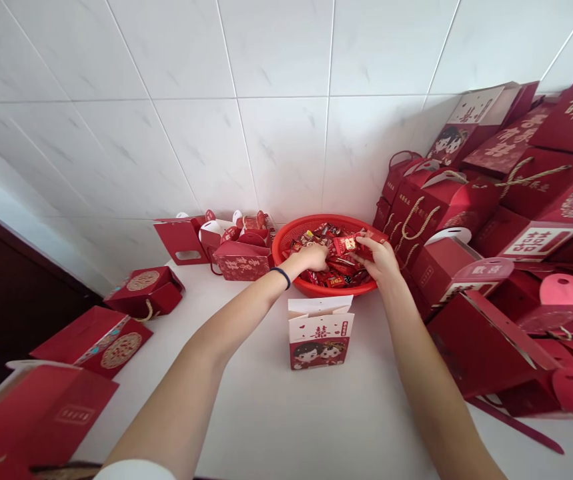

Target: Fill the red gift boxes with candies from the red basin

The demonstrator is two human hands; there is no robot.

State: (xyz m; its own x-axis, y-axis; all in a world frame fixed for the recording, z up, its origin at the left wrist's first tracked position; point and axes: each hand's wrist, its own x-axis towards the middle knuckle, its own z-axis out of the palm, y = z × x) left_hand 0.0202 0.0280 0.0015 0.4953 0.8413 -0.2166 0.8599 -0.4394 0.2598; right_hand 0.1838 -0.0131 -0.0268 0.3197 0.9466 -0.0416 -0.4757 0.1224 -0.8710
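A round red plastic basket (286, 233) full of wrapped candies (333, 267) stands against the wall. My right hand (379, 260) is at its right side, thumb and fingers pinching a red wrapped candy (346, 245) above the pile. On the left side of the pile, my left hand (315, 257) reaches in with curled fingers; their tips are partly hidden, and what they grip cannot be made out. Just in front of the basket, a white and red gift box (320, 333) with two cartoon figures stands upright, its top flaps apart. Neither hand touches it.
Many red gift boxes, some with rope handles (419, 217), are stacked along the right. More boxes (243, 257) stand left of the basket, and several red boxes (91, 340) line the left edge. A red strip (516, 427) lies at the lower right of the white table (266, 413).
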